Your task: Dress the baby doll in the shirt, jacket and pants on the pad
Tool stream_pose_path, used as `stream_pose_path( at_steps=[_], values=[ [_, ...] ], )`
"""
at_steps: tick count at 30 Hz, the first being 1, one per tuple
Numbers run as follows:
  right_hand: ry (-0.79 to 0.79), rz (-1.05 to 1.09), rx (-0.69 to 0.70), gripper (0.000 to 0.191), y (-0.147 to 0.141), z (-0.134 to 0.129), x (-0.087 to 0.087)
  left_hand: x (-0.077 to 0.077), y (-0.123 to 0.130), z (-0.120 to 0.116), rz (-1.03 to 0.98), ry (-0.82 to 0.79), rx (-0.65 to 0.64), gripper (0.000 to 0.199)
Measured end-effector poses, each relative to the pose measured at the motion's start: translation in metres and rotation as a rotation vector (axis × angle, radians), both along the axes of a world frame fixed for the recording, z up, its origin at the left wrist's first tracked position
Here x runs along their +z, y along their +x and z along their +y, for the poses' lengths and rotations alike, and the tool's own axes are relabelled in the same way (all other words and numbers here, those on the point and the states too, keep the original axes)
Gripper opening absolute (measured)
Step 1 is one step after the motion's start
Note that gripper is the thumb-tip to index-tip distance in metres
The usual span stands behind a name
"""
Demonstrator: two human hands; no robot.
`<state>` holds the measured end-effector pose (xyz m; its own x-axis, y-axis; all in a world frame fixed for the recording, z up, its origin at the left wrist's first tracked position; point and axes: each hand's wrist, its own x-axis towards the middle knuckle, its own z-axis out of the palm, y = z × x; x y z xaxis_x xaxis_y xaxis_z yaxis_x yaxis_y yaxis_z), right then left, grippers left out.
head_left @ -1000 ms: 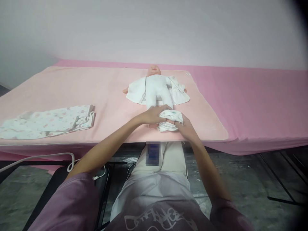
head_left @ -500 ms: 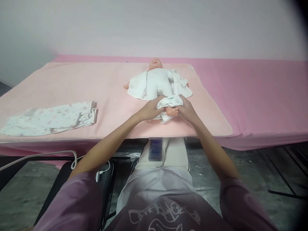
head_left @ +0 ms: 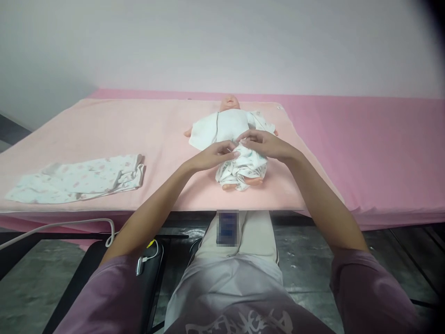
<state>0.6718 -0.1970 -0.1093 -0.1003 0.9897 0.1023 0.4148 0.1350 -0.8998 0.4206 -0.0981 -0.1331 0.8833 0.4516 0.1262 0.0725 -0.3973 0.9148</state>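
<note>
Wall point(head_left: 222, 41): plain and pale, rising behind the far edge of the tabletop.
Tabletop: draped in a pink cover point(head_left: 368, 153), bare of the mat on the right side.
Peach mat point(head_left: 160, 139): spread over the cover, reaching the near edge.
Baby doll point(head_left: 232, 121): on its back on the mat, head toward the wall, feet toward the person.
White shirt point(head_left: 202, 134): opened out to both sides of the doll's torso, with the doll's hands showing at the sleeve ends.
Printed white trousers point(head_left: 251, 158): bunched around the doll's lower legs, both feet sticking out at the near end.
Left hand point(head_left: 216, 155): at the upper left of the trousers, thumb over the fabric; I cannot tell whether its fingers are clamped on it.
Right hand point(head_left: 264, 143): arched over the upper edge of the trousers, fingers bent toward the left hand; their grip cannot be told either.
Folded printed cloth point(head_left: 79, 180): flat on the mat, well left of the doll.
White cable point(head_left: 69, 224): below the tabletop, near a black seat point(head_left: 151, 273).
</note>
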Motion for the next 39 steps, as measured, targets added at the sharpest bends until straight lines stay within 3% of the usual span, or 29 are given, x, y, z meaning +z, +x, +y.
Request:
stream_pose_path(
  at_steps=[3, 6, 9, 11, 14, 17, 22, 26, 28, 31, 34, 37, 39],
  values=[
    [0.114, -0.044, -0.098, 0.045, 0.004, 0.018, -0.021, -0.019, -0.001, 0.013, -0.044, -0.090, 0.208, 0.048],
    [0.158, -0.131, -0.293, 0.046, 0.012, 0.024, -0.057, -0.041, -0.008, 0.018, 0.050, -0.098, 0.424, 0.057],
    [0.116, -0.104, -0.372, 0.056, 0.013, 0.022, -0.086, -0.055, -0.012, 0.014, 0.068, -0.164, 0.481, 0.064],
    [0.044, 0.073, -0.336, 0.062, 0.009, 0.019, -0.093, -0.058, -0.008, 0.009, -0.005, -0.321, 0.434, 0.063],
    [-0.106, 0.504, -0.236, 0.060, -0.002, 0.020, -0.090, -0.055, 0.005, 0.004, -0.162, -0.612, 0.331, 0.064],
    [-0.149, 0.688, -0.178, 0.060, -0.002, 0.026, -0.084, -0.052, 0.012, 0.011, -0.216, -0.700, 0.268, 0.069],
    [-0.046, 0.362, -0.114, 0.059, 0.031, 0.034, -0.067, -0.042, -0.007, 0.048, -0.184, -0.464, 0.374, 0.055],
    [-0.010, 0.151, 0.048, 0.052, 0.048, 0.047, -0.036, -0.018, -0.014, 0.084, -0.102, -0.245, 0.288, 0.048],
    [0.010, 0.166, 0.039, 0.050, 0.047, 0.062, -0.028, -0.011, -0.004, 0.098, -0.099, -0.145, 0.296, 0.046],
    [0.014, 0.296, -0.161, 0.057, 0.039, 0.085, -0.042, -0.022, 0.017, 0.109, -0.181, -0.124, 0.457, 0.051],
    [-0.056, 0.464, -0.335, 0.068, 0.029, 0.098, -0.073, -0.052, 0.035, 0.108, -0.250, -0.347, 0.569, 0.060],
    [-0.058, 0.582, -0.320, 0.069, 0.021, 0.098, -0.091, -0.073, 0.042, 0.103, -0.277, -0.628, 0.494, 0.065],
    [-0.005, 0.511, -0.289, 0.066, 0.021, 0.095, -0.086, -0.073, 0.040, 0.103, -0.269, -0.667, 0.480, 0.068]
  ],
)
